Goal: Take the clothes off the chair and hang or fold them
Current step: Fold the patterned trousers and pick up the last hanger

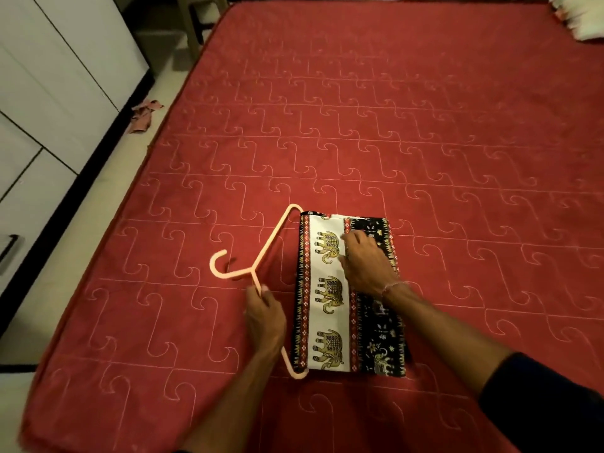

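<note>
A folded cloth (330,299) with yellow elephants on a white band and black patterned borders lies on the red quilted mattress (425,142). It is draped over the bar of a pale pink plastic hanger (271,243) whose hook points left. My left hand (266,318) grips the hanger's lower arm just left of the cloth. My right hand (366,259) rests on top of the cloth with fingers bent, pressing the fabric near its middle; whether it pinches a fold I cannot tell.
White wardrobe doors (49,93) line the left side, with a strip of pale floor and a crumpled reddish rag (143,116) beside the mattress. A beige chair leg (192,24) stands at the top left. White fabric (578,18) lies at the mattress's far right corner.
</note>
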Tool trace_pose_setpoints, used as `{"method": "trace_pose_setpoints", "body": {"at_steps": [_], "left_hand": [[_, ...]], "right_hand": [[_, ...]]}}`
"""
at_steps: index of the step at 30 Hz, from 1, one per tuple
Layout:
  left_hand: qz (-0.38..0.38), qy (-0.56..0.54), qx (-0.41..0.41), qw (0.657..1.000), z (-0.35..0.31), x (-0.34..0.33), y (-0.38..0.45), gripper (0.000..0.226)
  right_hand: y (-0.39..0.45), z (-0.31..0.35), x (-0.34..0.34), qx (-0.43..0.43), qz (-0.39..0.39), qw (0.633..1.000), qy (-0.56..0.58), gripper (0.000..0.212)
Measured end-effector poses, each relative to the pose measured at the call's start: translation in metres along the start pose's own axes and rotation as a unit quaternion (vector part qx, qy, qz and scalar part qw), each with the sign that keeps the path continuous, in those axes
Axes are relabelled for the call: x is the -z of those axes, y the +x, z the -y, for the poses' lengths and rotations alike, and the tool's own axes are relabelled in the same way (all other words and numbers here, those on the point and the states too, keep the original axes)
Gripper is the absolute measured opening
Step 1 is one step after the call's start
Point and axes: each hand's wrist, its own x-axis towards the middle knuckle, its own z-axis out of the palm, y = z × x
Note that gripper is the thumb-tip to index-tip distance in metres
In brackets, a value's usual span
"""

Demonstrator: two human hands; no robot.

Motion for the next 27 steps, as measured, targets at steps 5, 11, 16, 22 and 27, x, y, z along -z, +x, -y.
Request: {"method": "trace_pose_setpoints", "body": {"at_steps": [5,11,16,22,27], "left_hand": [[-0.001,-0.092,0.016,0.996,0.013,0.001,-0.005,0.022],[-0.006,-0.08,-0.098,0.992,-0.017,0.04,0.009,0.021],[-0.006,-0.051,-0.194,0.98,-0.033,0.092,0.027,0.026],[0.064,-0.018,-0.126,0.99,-0.041,0.155,0.05,0.043],[0.121,0.147,-0.092,0.977,0.002,0.212,0.047,0.048]], "right_hand": [[0.083,0.042,0.0,0.118,0.057,0.99,0.05,0.073],[0.141,0.078,0.012,0.22,0.097,0.964,-0.114,0.041],[0.142,0.097,0.038,0.276,0.041,0.953,-0.119,0.032],[0.13,0.131,0.063,0.278,-0.004,0.957,-0.086,0.033],[0.117,0.158,0.073,0.282,-0.023,0.953,-0.107,0.03]]}}
